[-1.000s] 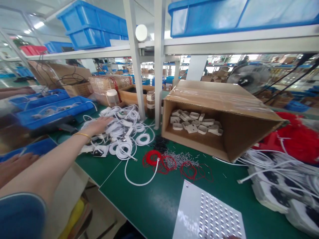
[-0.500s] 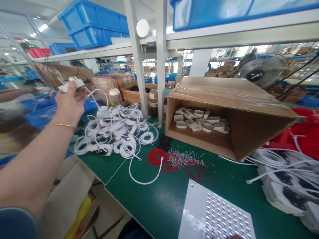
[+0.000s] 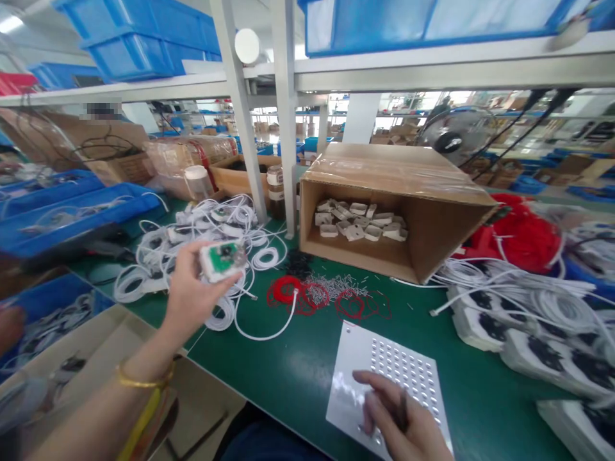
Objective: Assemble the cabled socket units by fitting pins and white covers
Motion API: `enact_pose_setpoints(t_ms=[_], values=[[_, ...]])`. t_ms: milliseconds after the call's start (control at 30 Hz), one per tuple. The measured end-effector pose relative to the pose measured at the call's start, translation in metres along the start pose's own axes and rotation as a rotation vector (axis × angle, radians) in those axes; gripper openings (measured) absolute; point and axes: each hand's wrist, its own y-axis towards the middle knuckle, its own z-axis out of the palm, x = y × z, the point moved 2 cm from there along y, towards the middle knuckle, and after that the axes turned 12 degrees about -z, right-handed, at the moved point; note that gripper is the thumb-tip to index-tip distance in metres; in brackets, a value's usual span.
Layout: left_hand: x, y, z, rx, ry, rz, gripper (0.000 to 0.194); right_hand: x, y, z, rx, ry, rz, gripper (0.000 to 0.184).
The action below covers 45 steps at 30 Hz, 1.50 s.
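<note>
My left hand is closed around a white plastic housing with a green circuit board on its upper face. It is raised over the front of a pile of coiled white cables. Over a metal plate with rows of holes, my right hand has its index finger and thumb apart. A dark streak shows between these fingers, too blurred to make out. Red wire coils and many small metal pins lie behind the plate on the green table.
A cardboard box on its side holds white plastic parts. White cabled units and a red bundle are at right. Blue bins stand at left. Shelf posts rise behind. Part of another person's hand shows at left.
My left hand has come right and down from over the left bins with the housing, whose green board now faces up. My right hand has come further into view over the plate.
</note>
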Motion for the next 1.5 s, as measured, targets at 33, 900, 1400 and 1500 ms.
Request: enact_pose_setpoints(t_ms=[33,900,1400,1500], values=[[-0.001,-0.023,0.016,0.035,-0.055,-0.030,0.063,0.012,0.006,0.010,0.041,0.058,0.005,0.041],[0.029,-0.177,0.098,0.821,0.025,-0.222,0.071,0.002,0.047,0.042,0.022,-0.392,-0.122,0.009],[0.025,-0.178,0.103,0.876,0.013,-0.059,0.059,0.004,0.037,0.048,-0.104,-0.362,-0.230,0.009],[0.029,-0.179,0.101,0.874,-0.029,-0.073,0.050,0.006,0.039,0.044,-0.129,-0.302,-0.063,0.010]])
